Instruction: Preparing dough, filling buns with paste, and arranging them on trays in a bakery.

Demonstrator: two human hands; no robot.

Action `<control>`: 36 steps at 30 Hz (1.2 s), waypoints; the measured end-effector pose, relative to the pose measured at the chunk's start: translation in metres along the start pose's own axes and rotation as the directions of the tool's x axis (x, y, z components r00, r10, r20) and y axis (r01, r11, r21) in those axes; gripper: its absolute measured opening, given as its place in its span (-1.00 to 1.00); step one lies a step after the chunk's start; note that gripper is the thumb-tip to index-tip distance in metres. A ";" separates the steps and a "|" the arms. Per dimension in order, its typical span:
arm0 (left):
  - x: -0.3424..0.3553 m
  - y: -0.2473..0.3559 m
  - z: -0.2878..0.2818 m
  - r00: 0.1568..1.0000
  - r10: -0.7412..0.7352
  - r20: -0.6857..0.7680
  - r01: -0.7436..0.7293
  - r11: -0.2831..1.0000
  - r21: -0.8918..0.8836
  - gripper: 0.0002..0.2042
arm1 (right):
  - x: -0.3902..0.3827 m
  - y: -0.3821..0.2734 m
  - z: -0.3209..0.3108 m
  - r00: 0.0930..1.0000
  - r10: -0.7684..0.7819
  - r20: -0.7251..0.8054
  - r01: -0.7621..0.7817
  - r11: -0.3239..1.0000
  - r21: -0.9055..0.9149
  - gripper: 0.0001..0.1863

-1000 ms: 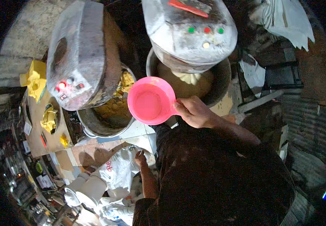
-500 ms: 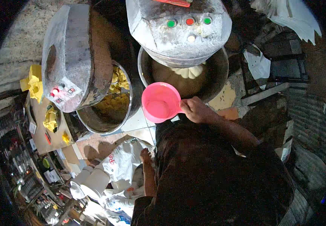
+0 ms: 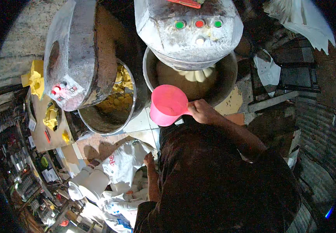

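The right hand (image 3: pixel 201 111) is clamped on the pink dipper (image 3: pixel 168 103), held up by the near rim of the right bowl (image 3: pixel 229 79) under a mixer (image 3: pixel 187 37), while the left hand (image 3: pixel 149 159) hangs near a white sack (image 3: pixel 122 163), its fingers too small to tell whether apart or together.

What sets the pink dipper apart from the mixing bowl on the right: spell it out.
The pink dipper is bright pink, while the mixing bowl on the right is dull grey. The pink dipper is far smaller than that bowl. The pink dipper is held up in the right hand, whereas the bowl sits beneath the mixer head. Both are round and open-topped.
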State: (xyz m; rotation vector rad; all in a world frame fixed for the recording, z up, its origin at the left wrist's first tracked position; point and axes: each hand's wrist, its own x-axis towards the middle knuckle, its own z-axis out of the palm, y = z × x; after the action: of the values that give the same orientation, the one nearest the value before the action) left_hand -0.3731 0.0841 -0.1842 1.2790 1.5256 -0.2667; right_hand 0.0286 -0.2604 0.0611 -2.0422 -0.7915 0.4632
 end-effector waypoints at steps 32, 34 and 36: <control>-0.019 0.005 -0.009 0.860 0.451 0.240 -0.462 0.484 0.744 -0.68 | 0.009 0.007 0.004 0.959 0.228 0.172 -0.270 0.918 0.290 -0.74; -0.009 -0.001 -0.013 0.738 0.572 0.359 -0.626 0.381 0.680 -0.69 | 0.006 0.023 0.020 0.958 0.252 0.136 -0.279 0.930 0.239 -0.74; -0.010 0.004 -0.008 0.802 0.481 0.353 -0.519 0.269 0.811 -0.71 | 0.004 0.025 0.020 0.968 0.217 0.124 -0.239 0.949 0.204 -0.74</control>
State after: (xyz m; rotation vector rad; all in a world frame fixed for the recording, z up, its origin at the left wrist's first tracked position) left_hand -0.3755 0.0859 -0.1715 2.5326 0.7674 -0.7325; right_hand 0.0286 -0.2565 0.0286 -1.9231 -0.5371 0.7551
